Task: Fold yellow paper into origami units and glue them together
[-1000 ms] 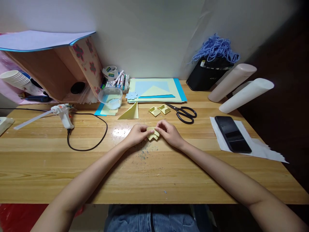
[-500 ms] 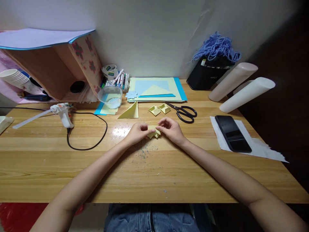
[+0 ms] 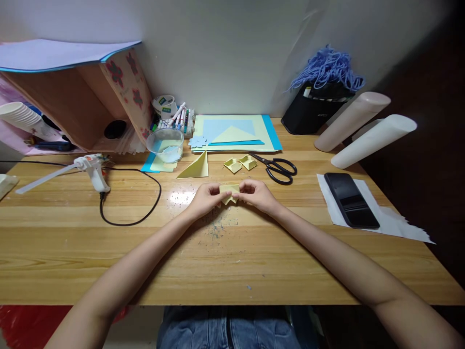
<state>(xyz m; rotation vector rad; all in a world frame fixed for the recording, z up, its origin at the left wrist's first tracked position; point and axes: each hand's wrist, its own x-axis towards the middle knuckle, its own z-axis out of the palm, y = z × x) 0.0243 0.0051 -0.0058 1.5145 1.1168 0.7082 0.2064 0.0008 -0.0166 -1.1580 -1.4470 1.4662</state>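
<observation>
Between my two hands is a small piece of folded pale-yellow paper (image 3: 229,188), with pointed corners along its lower edge. My left hand (image 3: 208,199) pinches its left side, thumb laid across the front. On the other side, my right hand (image 3: 257,196) grips the right end between thumb and fingers. Part of the paper is hidden behind both thumbs. Just beyond lie two small folded yellow paper pieces (image 3: 240,164), side by side. A larger folded yellow paper triangle (image 3: 198,167) stands to their left. Black-handled scissors (image 3: 279,170) rest to their right.
A glue gun (image 3: 93,172) with its looping cord lies at left, before a cardboard box (image 3: 127,97). A clear plastic bowl (image 3: 165,144), markers (image 3: 178,118) and stacked paper sheets (image 3: 271,131) stand behind. At right are a phone (image 3: 350,199) and two paper rolls (image 3: 374,140).
My right hand has shifted its hold, its fingers lowering to the paper's right end. The folded paper now faces me flatter, with its upper edge level.
</observation>
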